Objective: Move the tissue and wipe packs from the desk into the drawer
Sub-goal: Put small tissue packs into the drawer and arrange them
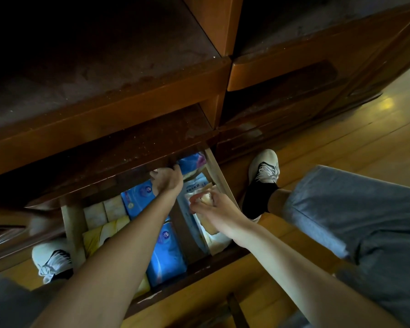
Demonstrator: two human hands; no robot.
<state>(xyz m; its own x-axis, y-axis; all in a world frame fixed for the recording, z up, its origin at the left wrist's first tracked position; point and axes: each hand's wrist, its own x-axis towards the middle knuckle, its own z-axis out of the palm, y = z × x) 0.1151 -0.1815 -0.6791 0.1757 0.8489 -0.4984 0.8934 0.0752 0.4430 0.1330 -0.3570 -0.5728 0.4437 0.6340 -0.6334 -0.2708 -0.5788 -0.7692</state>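
1. Blue tissue packs (166,254) with a white swirl print.
2. Pale yellow pack (97,235).
3. Reddish-brown wooden drawer (194,271).
4. White sneaker (265,166), black markings.
5. Grey trousers (365,221).

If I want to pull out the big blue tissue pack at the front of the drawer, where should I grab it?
Grab the blue tissue pack across its two long sides, coming straight down from above. It lies flat with its broad face up, wedged between the yellow pack and the drawer's wooden divider, so only the top is open. The left forearm crosses over it right now.
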